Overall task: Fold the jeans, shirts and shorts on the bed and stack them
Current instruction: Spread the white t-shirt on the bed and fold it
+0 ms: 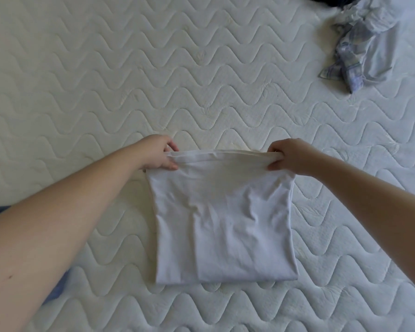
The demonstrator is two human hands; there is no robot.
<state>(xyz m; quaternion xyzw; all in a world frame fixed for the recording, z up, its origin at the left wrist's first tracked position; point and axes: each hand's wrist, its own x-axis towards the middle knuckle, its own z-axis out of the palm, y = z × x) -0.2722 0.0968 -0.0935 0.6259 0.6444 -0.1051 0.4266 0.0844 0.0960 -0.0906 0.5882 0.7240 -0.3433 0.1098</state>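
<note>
a person's left hand (159, 153) and right hand (289, 155) each pinch a far corner of a white shirt (223, 219) at the centre of the frame, fingers curled tight around the raised top edge while the lower part lies flat and partly folded on a quilted white mattress (106, 80). a crumpled pale blue checked garment (362, 51) lies well apart in the upper right of the frame, with a dark piece of clothing (321, 0) just beyond it at the top edge. a strip of blue fabric (58, 291) shows beneath the left forearm at lower left.
</note>
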